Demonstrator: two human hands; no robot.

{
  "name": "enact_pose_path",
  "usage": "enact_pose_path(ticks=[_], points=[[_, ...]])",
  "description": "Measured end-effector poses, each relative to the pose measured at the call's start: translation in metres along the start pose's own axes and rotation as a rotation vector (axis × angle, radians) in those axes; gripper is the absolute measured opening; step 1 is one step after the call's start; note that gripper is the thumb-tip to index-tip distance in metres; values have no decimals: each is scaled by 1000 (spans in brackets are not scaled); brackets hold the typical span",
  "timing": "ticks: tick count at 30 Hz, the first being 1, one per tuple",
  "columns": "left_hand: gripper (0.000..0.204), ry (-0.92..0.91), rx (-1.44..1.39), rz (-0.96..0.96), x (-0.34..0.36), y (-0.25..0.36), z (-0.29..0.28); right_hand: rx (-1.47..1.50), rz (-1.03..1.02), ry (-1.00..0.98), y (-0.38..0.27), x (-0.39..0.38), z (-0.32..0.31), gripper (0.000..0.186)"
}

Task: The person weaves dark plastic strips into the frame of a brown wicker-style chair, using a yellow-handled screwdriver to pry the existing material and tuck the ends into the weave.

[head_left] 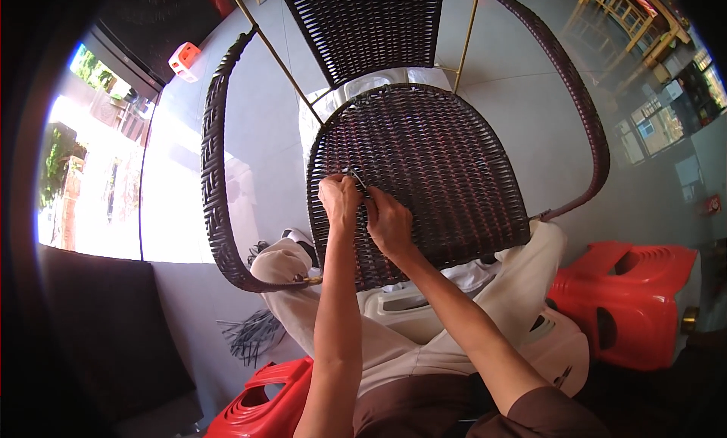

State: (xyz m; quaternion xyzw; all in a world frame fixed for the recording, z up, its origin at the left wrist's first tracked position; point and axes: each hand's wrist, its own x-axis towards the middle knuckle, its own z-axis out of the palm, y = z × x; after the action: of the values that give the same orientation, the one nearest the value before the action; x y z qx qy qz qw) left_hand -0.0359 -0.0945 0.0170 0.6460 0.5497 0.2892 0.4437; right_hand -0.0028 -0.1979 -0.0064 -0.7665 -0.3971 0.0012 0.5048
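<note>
A woven chair of dark brown wicker stands in front of me, its seat (424, 158) facing up between my knees. My left hand (340, 199) rests over the left part of the seat with its fingers pinched together. A small dark strip with a pale glint (353, 174) shows at those fingertips; its kind cannot be made out. Close beside it, my right hand (390, 224) is bent with closed fingers against the weave, and what they grip is hidden. The chair's backrest (367, 25) lies beyond the seat, and a wrapped armrest (216, 158) curves along the left.
The other armrest (583, 97) arcs round the right side. Red plastic stools (636, 302) stand at right, with another red one (265, 400) at lower left. Loose dark strips (254, 336) lie on the floor by my left leg. A small orange stool (184, 61) stands far left.
</note>
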Motion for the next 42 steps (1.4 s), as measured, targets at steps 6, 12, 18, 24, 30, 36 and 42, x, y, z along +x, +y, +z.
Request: enact_pose_path(ticks=[6, 12, 18, 24, 30, 36, 42], points=[[15, -3, -141, -70, -11, 3, -8, 17, 13, -1, -1, -1, 0, 17], [16, 81, -116, -72, -11, -4, -2, 63, 19, -7, -2, -1, 0, 17], [17, 79, -15, -42, -9, -4, -1, 12, 64, -104, -6, 2, -20, 16], [16, 88, -113, -120, -12, 3, -3, -77, 116, -166, -11, 30, -40, 14], [15, 65, -126, -129, -11, 4, -4, -156, 52, -350, -13, 51, -32, 13], [14, 55, -149, -151, -11, 3, -5, -225, 49, -414, -21, 58, -34, 8], [16, 47, -104, -116, -9, -3, -4, -209, 78, -413, -20, 56, -31, 14]])
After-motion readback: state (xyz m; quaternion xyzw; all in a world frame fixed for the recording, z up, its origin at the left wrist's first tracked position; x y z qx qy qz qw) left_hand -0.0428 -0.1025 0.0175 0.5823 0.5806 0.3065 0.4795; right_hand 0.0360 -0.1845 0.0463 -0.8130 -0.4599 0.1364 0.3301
